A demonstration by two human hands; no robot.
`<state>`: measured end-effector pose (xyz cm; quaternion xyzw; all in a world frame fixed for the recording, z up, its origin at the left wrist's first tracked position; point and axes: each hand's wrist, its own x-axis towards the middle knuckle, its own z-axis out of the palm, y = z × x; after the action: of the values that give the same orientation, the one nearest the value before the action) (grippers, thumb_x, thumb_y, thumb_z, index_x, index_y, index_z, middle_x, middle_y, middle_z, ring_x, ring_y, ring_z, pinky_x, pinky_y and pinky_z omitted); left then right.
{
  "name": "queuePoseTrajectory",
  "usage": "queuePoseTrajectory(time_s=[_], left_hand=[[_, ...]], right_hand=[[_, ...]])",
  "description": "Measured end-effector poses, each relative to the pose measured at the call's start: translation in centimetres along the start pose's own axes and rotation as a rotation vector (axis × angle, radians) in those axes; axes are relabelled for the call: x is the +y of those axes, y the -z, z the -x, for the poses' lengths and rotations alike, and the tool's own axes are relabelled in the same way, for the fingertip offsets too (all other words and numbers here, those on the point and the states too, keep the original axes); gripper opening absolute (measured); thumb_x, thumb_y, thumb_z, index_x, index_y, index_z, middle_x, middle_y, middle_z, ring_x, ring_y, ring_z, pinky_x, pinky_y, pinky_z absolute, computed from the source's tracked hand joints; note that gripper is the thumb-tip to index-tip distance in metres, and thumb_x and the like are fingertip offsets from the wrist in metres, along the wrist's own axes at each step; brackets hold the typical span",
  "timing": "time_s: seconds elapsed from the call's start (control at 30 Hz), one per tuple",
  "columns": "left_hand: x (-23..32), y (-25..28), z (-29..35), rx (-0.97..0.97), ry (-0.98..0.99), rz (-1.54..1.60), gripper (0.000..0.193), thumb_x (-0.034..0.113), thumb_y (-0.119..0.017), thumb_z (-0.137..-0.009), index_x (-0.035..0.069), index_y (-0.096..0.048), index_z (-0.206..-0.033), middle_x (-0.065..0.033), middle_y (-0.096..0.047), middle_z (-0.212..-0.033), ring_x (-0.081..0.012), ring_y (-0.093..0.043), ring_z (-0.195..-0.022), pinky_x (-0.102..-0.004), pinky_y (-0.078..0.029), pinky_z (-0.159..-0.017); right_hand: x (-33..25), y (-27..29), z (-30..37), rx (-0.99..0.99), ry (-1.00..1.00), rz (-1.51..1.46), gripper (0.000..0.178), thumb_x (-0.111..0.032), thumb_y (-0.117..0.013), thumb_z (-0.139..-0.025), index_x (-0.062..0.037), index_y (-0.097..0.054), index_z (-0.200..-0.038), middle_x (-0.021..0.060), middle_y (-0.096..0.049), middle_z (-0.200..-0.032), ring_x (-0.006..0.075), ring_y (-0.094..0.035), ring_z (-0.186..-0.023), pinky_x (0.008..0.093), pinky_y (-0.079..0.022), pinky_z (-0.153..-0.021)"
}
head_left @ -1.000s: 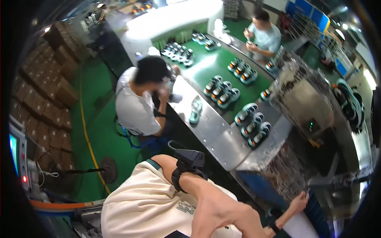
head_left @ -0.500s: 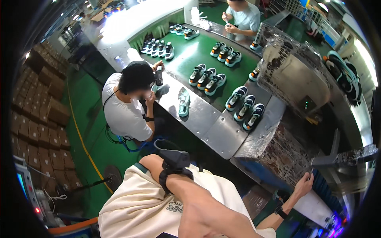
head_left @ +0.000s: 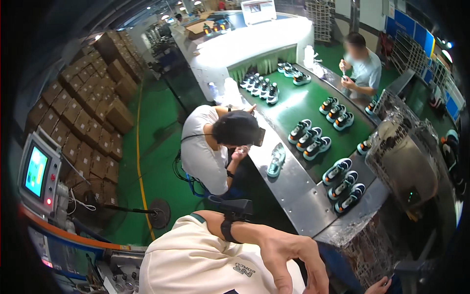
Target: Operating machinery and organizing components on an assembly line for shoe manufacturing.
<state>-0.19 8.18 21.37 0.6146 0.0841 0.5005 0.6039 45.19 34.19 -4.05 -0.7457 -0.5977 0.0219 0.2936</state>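
Note:
My left arm crosses in front of my cream shirt [head_left: 196,255], a dark strapped device [head_left: 235,209] around it. My left hand [head_left: 296,252] hangs over the shirt, thumb and fingers spread and curved downward, nothing visible between them; the fingertips run off the lower edge. At the lower right, only part of my right hand [head_left: 378,286] shows, its fingers curled near the side of a machine wrapped in clear film [head_left: 372,245]. What they close on, if anything, is hidden. Nearest on the metal-edged table stand three dark-and-white sneakers [head_left: 346,191].
More sneakers stand in groups on the green tabletop [head_left: 289,110]; one pale green shoe [head_left: 276,160] is on its metal edge. A person in white [head_left: 203,147] sits at the near side, another person [head_left: 364,68] across. Boxes [head_left: 93,108] and a control screen [head_left: 36,171] are left.
The view has swung to the left, so table and people sit farther right and the control screen shows more fully. My left hand has come up into view with its fingers spread.

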Motion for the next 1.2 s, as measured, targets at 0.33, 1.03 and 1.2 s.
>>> queuePoseTrajectory(time_s=[0.33, 1.03, 1.2], left_hand=[[7.5, 2.1, 10.5, 0.544, 0.459, -0.825, 0.057, 0.009, -0.071, -0.084, -0.001, -0.047, -0.134, -0.0136, -0.065, -0.114, -0.0204, -0.062, -0.105, -0.0342, -0.047, -0.094], [35.1, 34.5, 33.1, 1.692, 0.754, -1.398, 0.091, 0.029, -0.073, -0.082, 0.002, -0.016, -0.148, -0.0146, -0.068, -0.081, -0.0189, -0.067, -0.060, -0.0311, -0.058, -0.057], [35.5, 40.2, 35.7, 1.699, 0.859, -1.376, 0.093, 0.032, -0.074, -0.081, 0.001, -0.017, -0.148, -0.0137, -0.067, -0.082, -0.0176, -0.067, -0.066, -0.0303, -0.059, -0.060]], right_hand=[[-12.7, 7.6, 3.5, 0.002, -0.025, 0.073, 0.044, -0.041, -0.054, -0.091, -0.0046, -0.067, -0.111, 0.0207, -0.069, -0.096, 0.0380, -0.066, -0.086, 0.0455, -0.052, -0.075], [-12.7, 6.9, 2.6, -0.049, -0.123, 0.252, 0.047, -0.040, -0.047, -0.094, -0.0018, -0.062, -0.118, 0.0241, -0.063, -0.112, 0.0403, -0.061, -0.099, 0.0465, -0.049, -0.085], [-12.3, 7.7, 1.1, -0.053, -0.144, 0.349, 0.050, -0.041, -0.045, -0.095, 0.0003, -0.060, -0.119, 0.0264, -0.061, -0.113, 0.0420, -0.060, -0.101, 0.0475, -0.047, -0.086]])
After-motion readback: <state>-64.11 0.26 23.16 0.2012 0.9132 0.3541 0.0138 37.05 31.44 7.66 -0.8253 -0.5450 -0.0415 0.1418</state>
